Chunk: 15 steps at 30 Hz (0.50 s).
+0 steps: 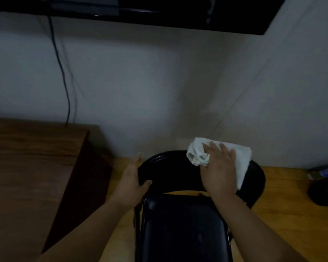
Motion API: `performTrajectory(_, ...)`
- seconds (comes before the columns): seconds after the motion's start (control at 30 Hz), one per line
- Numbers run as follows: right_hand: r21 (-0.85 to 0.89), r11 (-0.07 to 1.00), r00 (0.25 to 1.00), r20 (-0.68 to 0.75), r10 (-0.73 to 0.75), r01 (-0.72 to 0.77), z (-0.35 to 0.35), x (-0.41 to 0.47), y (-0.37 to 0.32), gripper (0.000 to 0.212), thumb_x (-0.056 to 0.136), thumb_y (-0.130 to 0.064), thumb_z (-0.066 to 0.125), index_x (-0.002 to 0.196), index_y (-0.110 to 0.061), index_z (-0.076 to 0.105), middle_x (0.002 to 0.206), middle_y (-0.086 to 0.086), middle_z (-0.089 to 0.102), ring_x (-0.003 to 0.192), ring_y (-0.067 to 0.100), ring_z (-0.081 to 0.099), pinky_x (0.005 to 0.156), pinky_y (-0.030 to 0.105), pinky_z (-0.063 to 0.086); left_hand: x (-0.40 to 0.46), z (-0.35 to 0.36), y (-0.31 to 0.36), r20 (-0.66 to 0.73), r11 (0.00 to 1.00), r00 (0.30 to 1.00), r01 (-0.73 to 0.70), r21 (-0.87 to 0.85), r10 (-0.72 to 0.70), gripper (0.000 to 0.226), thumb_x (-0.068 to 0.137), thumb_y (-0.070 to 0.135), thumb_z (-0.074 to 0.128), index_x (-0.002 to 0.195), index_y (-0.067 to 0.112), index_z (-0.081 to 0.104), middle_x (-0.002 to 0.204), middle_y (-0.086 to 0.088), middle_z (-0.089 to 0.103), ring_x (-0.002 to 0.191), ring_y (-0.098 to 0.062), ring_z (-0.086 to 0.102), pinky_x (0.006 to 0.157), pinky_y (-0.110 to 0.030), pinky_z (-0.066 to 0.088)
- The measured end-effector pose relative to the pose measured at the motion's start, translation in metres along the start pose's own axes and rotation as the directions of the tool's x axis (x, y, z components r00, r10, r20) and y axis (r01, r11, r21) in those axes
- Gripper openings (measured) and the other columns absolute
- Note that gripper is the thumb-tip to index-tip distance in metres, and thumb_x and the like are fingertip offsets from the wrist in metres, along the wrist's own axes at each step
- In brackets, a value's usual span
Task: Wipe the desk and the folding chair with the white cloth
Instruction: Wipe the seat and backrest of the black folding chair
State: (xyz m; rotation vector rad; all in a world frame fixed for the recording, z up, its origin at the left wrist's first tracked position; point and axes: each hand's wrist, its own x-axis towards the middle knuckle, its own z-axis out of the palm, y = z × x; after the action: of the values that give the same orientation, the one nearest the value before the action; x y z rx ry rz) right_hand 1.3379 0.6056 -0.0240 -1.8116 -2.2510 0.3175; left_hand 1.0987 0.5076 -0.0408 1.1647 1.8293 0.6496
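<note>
I am wiping the backrest of the black folding chair [178, 173]: my right hand [219, 167] is pressing the white cloth [242, 159] flat against the backrest's upper right curve, fingers [214, 148] spread wide and open over the fabric, thumb pinning a bunched corner. My left hand [134, 178] is bracing the backrest's left edge, fingers lying along its outer side and thumb hooked on the near face. The cloth's long axis is running from the backrest's top down toward its right end. The wooden tabletop [27, 157] is sitting left of the chair. Judging by this, the chair step is under way; next I would be sweeping leftward along the rim, then down to the seat [182, 227].
</note>
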Motion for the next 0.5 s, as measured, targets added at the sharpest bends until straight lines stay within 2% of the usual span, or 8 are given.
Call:
performTrajectory(0.07, -0.005, 0.996, 0.996, 0.016, -0.087, 0.087, 0.013, -0.003, -0.039, 0.061, 0.086, -0.010, 0.066, 0.146, -0.016, 0.054, 0.157, 0.009, 0.048, 0.150, 0.034, 0.033, 0.128, 0.049, 0.004, -0.008, -0.003, -0.010, -0.020, 0.999, 0.999, 0.040, -0.020, -0.041, 0.093, 0.093, 0.009, 0.069, 0.162, 0.021, 0.008, 0.165, -0.002, 0.026, 0.152, -0.019, 0.025, 0.116, -0.027, 0.027)
performTrajectory(0.13, -0.076, 0.969, 0.971, 0.066, -0.232, 0.237, 0.027, -0.005, -0.079, 0.068, 0.088, -0.024, 0.066, 0.153, -0.024, 0.043, 0.164, 0.003, 0.037, 0.155, 0.029, 0.022, 0.126, 0.044, -0.009, -0.018, -0.007, -0.019, -0.036, 0.998, 0.998, 0.055, -0.033, -0.056, 0.093, 0.091, 0.001, 0.066, 0.162, 0.018, 0.008, 0.166, -0.002, 0.025, 0.153, -0.018, 0.021, 0.115, -0.023, 0.024)
performTrajectory(0.2, -0.104, 0.930, 0.930, 0.152, -0.336, 0.353, 0.042, -0.006, -0.113, 0.060, 0.094, -0.037, 0.055, 0.153, -0.029, 0.042, 0.166, 0.000, 0.032, 0.156, 0.028, 0.015, 0.122, 0.042, -0.018, -0.028, -0.011, -0.025, -0.063, 0.998, 0.997, 0.039, -0.051, -0.042, 0.091, 0.088, -0.007, 0.064, 0.161, 0.016, 0.014, 0.163, 0.001, 0.030, 0.152, -0.015, 0.024, 0.115, -0.017, 0.024)
performTrajectory(0.3, -0.106, 0.838, 0.817, 0.318, -0.481, 0.535, 0.062, -0.018, -0.141, 0.051, 0.099, -0.038, 0.053, 0.148, -0.025, 0.048, 0.166, 0.004, 0.032, 0.157, 0.031, 0.009, 0.116, 0.039, -0.028, -0.038, -0.019, -0.030, -0.097, 0.992, 0.994, -0.051, -0.119, 0.039, 0.081, 0.087, -0.014, 0.061, 0.144, 0.033, 0.028, 0.139, 0.021, 0.045, 0.130, 0.010, 0.046, 0.098, 0.003, 0.031)
performTrajectory(0.33, -0.098, 0.811, 0.782, 0.355, -0.513, 0.577, 0.067, -0.022, -0.142, 0.048, 0.100, -0.035, 0.054, 0.145, -0.021, 0.051, 0.165, 0.007, 0.034, 0.157, 0.033, 0.009, 0.114, 0.037, -0.031, -0.040, -0.021, -0.032, -0.111, 0.992, 0.993, -0.063, -0.107, 0.051, 0.079, 0.089, -0.013, 0.062, 0.140, 0.036, 0.027, 0.137, 0.021, 0.045, 0.123, 0.019, 0.046, 0.095, 0.006, 0.030)
performTrajectory(0.37, -0.085, 0.797, 0.762, 0.368, -0.533, 0.598, 0.069, -0.024, -0.140, 0.046, 0.099, -0.032, 0.055, 0.143, -0.018, 0.054, 0.164, 0.009, 0.035, 0.157, 0.033, 0.010, 0.113, 0.035, -0.032, -0.042, -0.023, -0.032, -0.108, 0.995, 0.993, -0.052, -0.087, 0.042, 0.079, 0.090, -0.012, 0.062, 0.139, 0.036, 0.024, 0.138, 0.018, 0.044, 0.122, 0.021, 0.044, 0.095, 0.006, 0.028)
performTrajectory(0.43, -0.040, 0.793, 0.752, 0.349, -0.559, 0.608, 0.062, -0.019, -0.129, 0.045, 0.096, -0.030, 0.057, 0.139, -0.018, 0.058, 0.163, 0.009, 0.039, 0.156, 0.032, 0.016, 0.115, 0.033, -0.032, -0.046, -0.025, -0.033, -0.062, 0.998, 0.998, 0.009, -0.055, -0.012, 0.086, 0.089, -0.012, 0.061, 0.149, 0.032, 0.019, 0.147, 0.010, 0.038, 0.136, 0.003, 0.038, 0.107, -0.005, 0.028)
performTrajectory(0.5, -0.009, 0.838, 0.802, 0.298, -0.518, 0.545, 0.047, -0.008, -0.110, 0.050, 0.091, -0.033, 0.052, 0.139, -0.022, 0.060, 0.160, 0.005, 0.044, 0.154, 0.029, 0.025, 0.121, 0.036, -0.022, -0.047, -0.027, -0.031, -0.008, 0.997, 0.998, 0.065, -0.038, -0.065, 0.091, 0.088, -0.012, 0.060, 0.160, 0.019, 0.013, 0.161, -0.001, 0.029, 0.150, -0.018, 0.028, 0.122, -0.030, 0.026)
